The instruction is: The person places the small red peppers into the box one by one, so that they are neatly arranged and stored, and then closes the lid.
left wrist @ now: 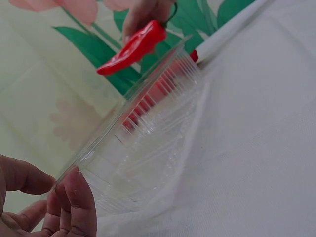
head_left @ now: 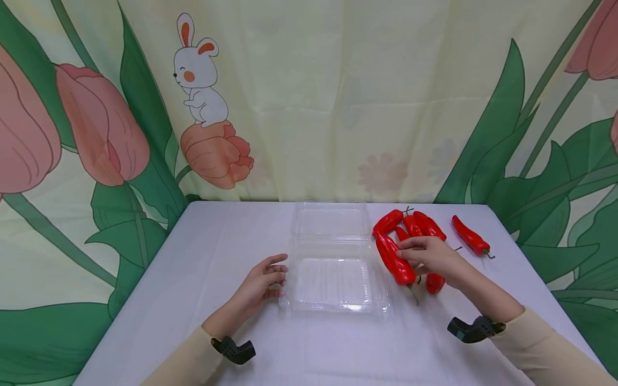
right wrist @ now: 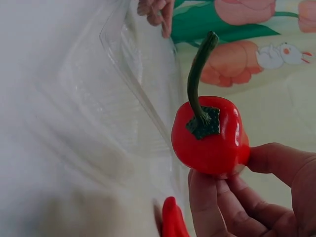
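Note:
A clear plastic clamshell box [head_left: 333, 279] lies open mid-table, its lid [head_left: 331, 221] folded back. My left hand [head_left: 264, 284] rests at the box's left edge, fingers [left wrist: 74, 207] loosely curled against the rim [left wrist: 143, 98]. My right hand [head_left: 429, 256] grips a long red pepper [head_left: 395, 262] just right of the box, lifted off the table. In the right wrist view the fingers [right wrist: 217, 202] and thumb pinch the red pepper [right wrist: 211, 136], its green stem [right wrist: 197, 74] pointing up. In the left wrist view the red pepper [left wrist: 132, 47] hangs beyond the box.
Several more red peppers [head_left: 415, 224] lie in a pile behind my right hand, one red pepper [head_left: 470, 237] apart near the table's right edge. The white table [head_left: 193, 268] ends against a flower-print curtain [head_left: 338, 107].

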Motion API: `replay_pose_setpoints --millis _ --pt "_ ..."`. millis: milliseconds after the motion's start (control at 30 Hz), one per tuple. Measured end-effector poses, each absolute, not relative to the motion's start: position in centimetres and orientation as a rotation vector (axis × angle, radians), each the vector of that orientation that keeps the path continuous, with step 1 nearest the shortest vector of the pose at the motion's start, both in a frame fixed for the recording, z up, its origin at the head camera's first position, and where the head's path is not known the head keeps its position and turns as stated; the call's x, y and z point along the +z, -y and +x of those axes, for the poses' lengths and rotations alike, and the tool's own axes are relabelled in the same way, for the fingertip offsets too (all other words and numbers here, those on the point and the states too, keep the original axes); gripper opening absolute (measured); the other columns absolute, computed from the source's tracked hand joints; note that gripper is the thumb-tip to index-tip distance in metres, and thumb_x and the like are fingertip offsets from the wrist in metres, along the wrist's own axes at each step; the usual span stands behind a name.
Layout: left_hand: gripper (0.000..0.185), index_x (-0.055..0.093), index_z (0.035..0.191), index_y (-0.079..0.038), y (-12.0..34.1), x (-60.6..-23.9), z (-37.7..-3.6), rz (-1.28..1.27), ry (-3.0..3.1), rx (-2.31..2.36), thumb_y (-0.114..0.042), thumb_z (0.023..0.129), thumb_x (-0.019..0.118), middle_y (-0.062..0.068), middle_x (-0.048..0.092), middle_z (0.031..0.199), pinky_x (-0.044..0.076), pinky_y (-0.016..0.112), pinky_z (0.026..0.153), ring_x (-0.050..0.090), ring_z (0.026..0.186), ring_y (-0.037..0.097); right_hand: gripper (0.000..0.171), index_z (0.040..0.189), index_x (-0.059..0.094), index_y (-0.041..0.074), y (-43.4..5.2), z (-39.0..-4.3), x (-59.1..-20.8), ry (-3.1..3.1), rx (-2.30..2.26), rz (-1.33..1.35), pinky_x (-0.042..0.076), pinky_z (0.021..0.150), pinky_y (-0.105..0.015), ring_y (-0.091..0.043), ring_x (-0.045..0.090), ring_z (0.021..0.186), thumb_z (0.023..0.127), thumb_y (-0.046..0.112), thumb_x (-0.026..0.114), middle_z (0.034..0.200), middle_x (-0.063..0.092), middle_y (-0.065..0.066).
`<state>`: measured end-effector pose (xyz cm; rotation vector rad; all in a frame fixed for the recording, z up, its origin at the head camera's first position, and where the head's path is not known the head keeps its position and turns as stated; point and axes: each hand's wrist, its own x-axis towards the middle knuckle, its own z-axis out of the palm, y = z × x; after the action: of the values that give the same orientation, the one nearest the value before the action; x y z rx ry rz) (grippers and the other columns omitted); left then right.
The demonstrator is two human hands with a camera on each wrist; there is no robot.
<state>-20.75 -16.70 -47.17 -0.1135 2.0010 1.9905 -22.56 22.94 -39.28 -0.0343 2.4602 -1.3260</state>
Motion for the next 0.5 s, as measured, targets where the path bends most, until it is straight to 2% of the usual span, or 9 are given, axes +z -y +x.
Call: replay_pose_setpoints --millis 167,500 --pt "0.049 0.046 0.138 -0.014 16.8 -47.0 -20.6 -0.121 -2.004 1.997 -0.008 0.091 0.057 0.021 0.053 0.117 0.053 0.029 0.064 0.054 0.08 0.02 0.066 0.132 0.051 -0.002 -21.4 -22.7 -38.9 -2.444 -1.33 -0.06 0.057 0.071 -0.037 -0.031 0.057 0.103 0.08 0.029 0.075 0.124 0.054 -0.025" --pt "0.049 0.045 0.138 -0.014 16.7 -46.9 -20.6 -0.109 -1.98 1.998 -0.009 0.091 0.057 0.02 0.053 0.117 0.053 0.027 0.063 0.054 0.079 0.018 0.061 0.131 0.055 0.002 -18.9 -23.4 -39.1 -2.37 -1.364 -0.158 0.057 0.073 -0.04 -0.028 0.059 0.102 0.08 0.027 0.076 0.121 0.059 -0.019"
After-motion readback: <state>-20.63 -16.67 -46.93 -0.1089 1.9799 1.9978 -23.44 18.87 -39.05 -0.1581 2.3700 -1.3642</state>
